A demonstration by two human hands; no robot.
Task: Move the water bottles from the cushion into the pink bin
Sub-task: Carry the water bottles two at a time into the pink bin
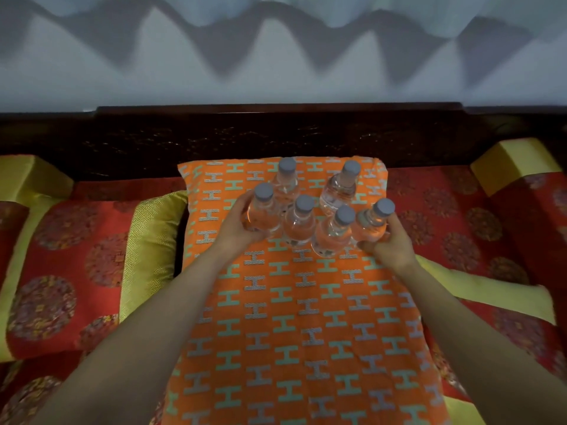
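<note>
Now, line by line:

Setting: six clear water bottles with grey caps stand upright in a cluster on the far half of the orange cushion (294, 317), which is printed with teal and grey H shapes and lies on a red and gold patterned sofa (61, 256) with a dark carved wooden backrest (276, 136).

Left hand (237, 230): curled around the front-left bottle (262, 213), the thumb lying across the near side of its body and the fingers (245, 199) wrapped behind its far side; the grip is closed on the bottle.

Right hand (391, 243): wrapped around the front-right bottle (372, 222), which tilts to the right; the thumb presses its lower near side and the other fingers (395, 222) curve round its right side, closed on the bottle.

Middle bottles: two more, the centre bottle (299, 225) and the bottle just right of it (333, 236), stand between the two held ones, touching or nearly touching them.

Back bottles: the rear-left bottle (285, 182) and the rear-right bottle (339, 190) stand behind the front row, near the cushion's far edge, untouched by either hand.

Forearms: both bare, reaching in from the lower corners over the cushion.

Surroundings: a yellow-green bolster (153, 240) lies just left of the cushion; a yellow-topped armrest pad (509, 164) sits at the far right.

Pink bin: not in view.
</note>
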